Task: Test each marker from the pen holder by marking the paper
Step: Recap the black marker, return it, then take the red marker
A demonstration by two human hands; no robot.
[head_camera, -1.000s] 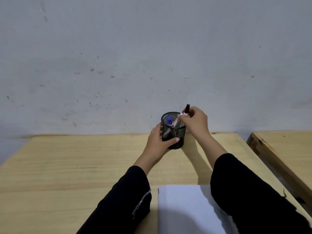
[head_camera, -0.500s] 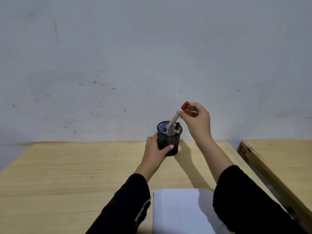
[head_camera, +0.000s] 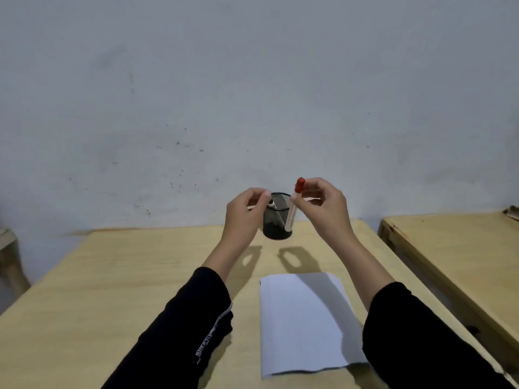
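A black mesh pen holder (head_camera: 276, 223) stands at the far edge of the wooden table (head_camera: 112, 276), with a black-capped marker (head_camera: 271, 204) leaning inside. My right hand (head_camera: 323, 209) is raised in front of the holder and grips a white marker with a red cap (head_camera: 295, 206), held nearly upright, cap on top. My left hand (head_camera: 244, 211) hovers just left of the holder, lifted off it, fingers curled; a thin pale sliver shows by its fingers, and I cannot tell what it is. A white paper (head_camera: 303, 324) lies on the table below my hands.
A grey wall (head_camera: 252, 94) rises right behind the table. A second wooden table (head_camera: 455, 256) stands to the right across a narrow gap. Part of a pale stool (head_camera: 8, 254) shows at the far left.
My right hand has drawn the red-capped marker fully out of the holder and turned it upright. My left hand has let go of the holder and risen beside it.
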